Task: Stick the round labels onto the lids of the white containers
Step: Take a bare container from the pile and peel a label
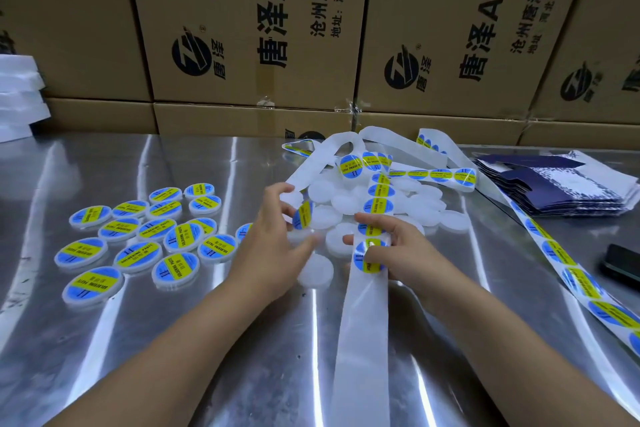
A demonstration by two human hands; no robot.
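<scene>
My left hand holds a white container tilted on edge, with a blue-and-yellow round label on its lid. My right hand pinches the white backing strip at a round label. The strip runs from the table's front edge up over a pile of unlabelled white containers. Left of my hands lie several labelled containers, lids up.
The metal table is backed by stacked cardboard boxes. Folded dark blue cartons lie at the right, with a black phone nearer the edge. Another label strip trails along the right. White items are stacked far left.
</scene>
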